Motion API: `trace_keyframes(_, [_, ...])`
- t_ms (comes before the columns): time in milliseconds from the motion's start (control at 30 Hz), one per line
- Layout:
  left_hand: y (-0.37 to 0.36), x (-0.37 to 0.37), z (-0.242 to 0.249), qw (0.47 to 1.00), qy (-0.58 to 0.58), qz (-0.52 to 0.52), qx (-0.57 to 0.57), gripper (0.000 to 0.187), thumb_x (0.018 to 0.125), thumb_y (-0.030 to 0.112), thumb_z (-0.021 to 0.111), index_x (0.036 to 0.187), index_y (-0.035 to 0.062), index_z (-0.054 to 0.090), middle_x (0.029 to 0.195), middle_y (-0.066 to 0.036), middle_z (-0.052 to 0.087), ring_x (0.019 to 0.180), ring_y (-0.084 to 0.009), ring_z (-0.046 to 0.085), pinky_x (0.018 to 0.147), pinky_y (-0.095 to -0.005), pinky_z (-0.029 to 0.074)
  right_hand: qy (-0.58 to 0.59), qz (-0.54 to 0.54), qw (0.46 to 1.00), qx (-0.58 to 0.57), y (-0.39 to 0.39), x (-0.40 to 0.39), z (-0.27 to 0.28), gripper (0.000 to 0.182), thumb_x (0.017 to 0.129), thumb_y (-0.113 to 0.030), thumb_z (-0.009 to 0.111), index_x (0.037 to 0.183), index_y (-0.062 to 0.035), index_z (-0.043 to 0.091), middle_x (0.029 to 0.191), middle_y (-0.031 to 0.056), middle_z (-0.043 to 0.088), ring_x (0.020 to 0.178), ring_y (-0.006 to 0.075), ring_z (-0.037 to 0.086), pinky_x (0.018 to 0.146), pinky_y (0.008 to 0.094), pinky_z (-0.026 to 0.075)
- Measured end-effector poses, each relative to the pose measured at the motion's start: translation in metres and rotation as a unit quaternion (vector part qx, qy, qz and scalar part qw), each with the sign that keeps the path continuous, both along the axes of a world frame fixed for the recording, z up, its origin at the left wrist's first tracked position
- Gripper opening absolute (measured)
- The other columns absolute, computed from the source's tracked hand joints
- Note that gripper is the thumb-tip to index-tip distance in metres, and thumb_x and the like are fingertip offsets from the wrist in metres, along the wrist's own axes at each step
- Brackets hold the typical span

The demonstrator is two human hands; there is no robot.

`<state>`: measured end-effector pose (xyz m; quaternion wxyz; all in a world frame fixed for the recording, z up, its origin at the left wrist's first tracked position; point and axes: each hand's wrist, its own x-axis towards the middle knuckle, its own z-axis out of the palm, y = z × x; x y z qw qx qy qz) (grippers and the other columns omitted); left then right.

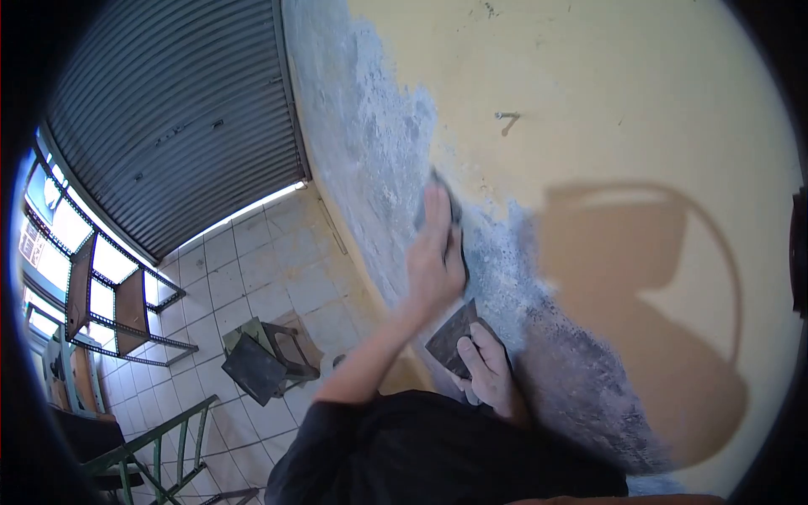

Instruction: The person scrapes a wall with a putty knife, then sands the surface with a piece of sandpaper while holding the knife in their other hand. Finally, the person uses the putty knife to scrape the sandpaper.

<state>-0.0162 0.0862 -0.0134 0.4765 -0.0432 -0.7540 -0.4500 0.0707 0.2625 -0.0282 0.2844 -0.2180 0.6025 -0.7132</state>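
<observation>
My left hand [436,252] reaches up to the wall with its fingers against a dark flat pad [454,204], mostly hidden behind it. The hand is slightly blurred. Lower and to the right, my right hand [488,366] grips a dark, square-edged flat scraper [450,341], thumb across its face. The scraper's worn surface shows, but its lower edge is covered by the fingers. Both hands are at a rough grey-white patch [383,126] that runs diagonally down the yellow wall [589,76].
A screw [507,114] sticks out of the wall. Shadows fall across its right part. On the left are a corrugated metal shutter [185,93], a metal shelf frame [126,311], a small dark stool [257,370] and green metal bars [160,433] over the tiled floor [223,286].
</observation>
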Motion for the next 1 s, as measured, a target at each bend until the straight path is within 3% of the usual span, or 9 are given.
trace_keyframes(167, [-0.037,-0.044,0.054,0.998,0.046,0.0,0.033,0.055,0.096,-0.005,0.052,0.15,-0.0067,0.041,0.151,-0.034,0.04,0.141,-0.0445,0.041,0.109,-0.0396,0.043,0.019,-0.053,0.996,0.071,-0.003,0.004,0.011,0.014,0.11,-0.014,0.043,0.113,-0.0022,0.05,0.078,0.0012,0.054,0.054,0.0071,0.048,0.045,0.0227,0.037])
trace_keyframes(267, [-0.003,-0.007,0.003,0.999,0.03,0.011,-0.013,0.053,0.098,-0.001,0.051,0.15,-0.0055,0.04,0.151,-0.034,0.04,0.14,-0.0447,0.043,0.108,-0.0396,0.044,0.026,-0.006,1.0,0.008,-0.002,-0.001,0.0,0.014,0.11,-0.015,0.044,0.113,-0.0029,0.05,0.078,0.0007,0.054,0.055,0.0062,0.048,0.045,0.0221,0.037])
trace_keyframes(367, [0.015,0.014,-0.015,0.999,-0.015,-0.034,0.03,0.054,0.098,-0.002,0.051,0.15,-0.0054,0.04,0.152,-0.034,0.039,0.142,-0.0443,0.04,0.11,-0.0392,0.042,0.03,-0.003,0.999,-0.009,-0.003,-0.004,-0.006,0.014,0.11,-0.017,0.045,0.113,-0.0041,0.05,0.079,0.0002,0.055,0.056,0.0059,0.049,0.045,0.0215,0.037])
trace_keyframes(500, [-0.028,-0.032,0.046,1.0,0.011,-0.002,0.026,0.053,0.098,-0.003,0.048,0.151,-0.0046,0.041,0.153,-0.031,0.04,0.139,-0.0398,0.048,0.104,-0.0343,0.045,0.016,-0.018,1.0,0.018,-0.003,0.0,0.004,0.015,0.11,-0.018,0.045,0.11,-0.004,0.05,0.079,0.0004,0.055,0.056,0.006,0.05,0.045,0.0207,0.037])
trace_keyframes(567, [-0.034,-0.045,0.055,0.997,0.07,-0.001,0.011,0.056,0.095,-0.006,0.051,0.15,-0.0066,0.04,0.154,-0.032,0.038,0.144,-0.0437,0.036,0.113,-0.0398,0.04,0.01,-0.019,0.999,0.034,-0.001,0.001,0.009,0.015,0.11,-0.018,0.044,0.109,-0.0042,0.05,0.079,0.0004,0.055,0.056,0.006,0.05,0.046,0.0203,0.038])
trace_keyframes(700, [0.005,-0.003,-0.002,0.999,0.041,-0.007,0.013,0.054,0.096,-0.004,0.051,0.15,-0.0051,0.041,0.153,-0.033,0.038,0.144,-0.0434,0.038,0.112,-0.0398,0.041,0.018,0.001,1.0,0.021,-0.002,-0.003,0.004,0.016,0.11,-0.019,0.044,0.108,-0.0047,0.05,0.08,-0.0001,0.055,0.058,0.0056,0.05,0.046,0.0196,0.039])
trace_keyframes(767, [0.013,0.009,-0.013,0.999,0.033,-0.006,-0.023,0.05,0.1,-0.002,0.046,0.149,-0.0084,0.04,0.151,-0.032,0.042,0.139,-0.0409,0.046,0.106,-0.0361,0.045,0.022,0.014,1.0,0.01,-0.002,-0.005,0.002,0.016,0.11,-0.019,0.045,0.109,-0.0047,0.05,0.08,-0.0001,0.056,0.058,0.0056,0.051,0.047,0.0195,0.039])
trace_keyframes(900, [-0.032,-0.032,0.046,0.998,0.051,0.001,-0.024,0.05,0.1,-0.003,0.046,0.149,-0.0083,0.041,0.154,-0.031,0.04,0.141,-0.0403,0.045,0.107,-0.0365,0.044,0.01,-0.018,0.999,0.029,-0.001,-0.002,0.0,0.015,0.11,-0.019,0.045,0.111,-0.0051,0.051,0.081,-0.0008,0.055,0.06,0.005,0.05,0.047,0.0202,0.04])
trace_keyframes(1000, [-0.031,-0.04,0.05,0.998,0.069,0.004,0.013,0.05,0.099,-0.003,0.045,0.149,-0.0077,0.042,0.154,-0.03,0.039,0.141,-0.0387,0.045,0.108,-0.036,0.043,0.029,-0.014,0.999,0.032,-0.002,0.0,0.007,0.014,0.11,-0.019,0.045,0.111,-0.0057,0.051,0.081,-0.0015,0.055,0.06,0.0047,0.05,0.048,0.0202,0.04])
